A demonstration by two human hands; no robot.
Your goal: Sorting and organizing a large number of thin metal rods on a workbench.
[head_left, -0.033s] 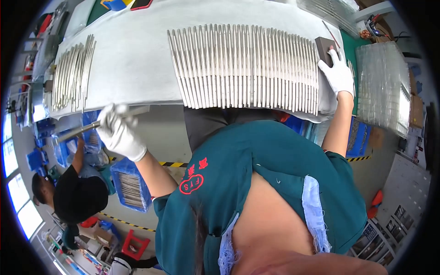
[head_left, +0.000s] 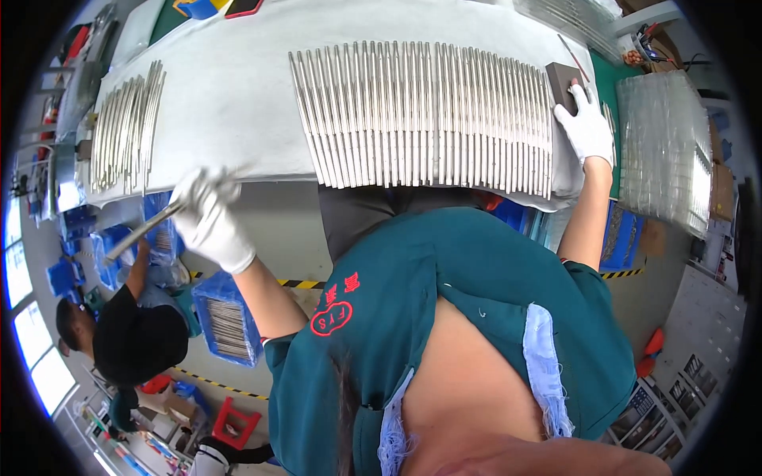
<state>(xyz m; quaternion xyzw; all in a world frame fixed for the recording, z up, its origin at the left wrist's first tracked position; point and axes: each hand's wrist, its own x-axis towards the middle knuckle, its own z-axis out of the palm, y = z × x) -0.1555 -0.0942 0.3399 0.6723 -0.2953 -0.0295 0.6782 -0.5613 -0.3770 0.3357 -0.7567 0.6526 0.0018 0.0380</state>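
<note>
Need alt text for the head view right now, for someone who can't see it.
The gloved left hand holds a metal rod below the white-covered table, while the gloved right hand presses a dark block against the end of a long row of metal rods.

Gloved left hand (head_left: 210, 222) fisted, right hand (head_left: 586, 125) outstretched, fingers curled
</note>
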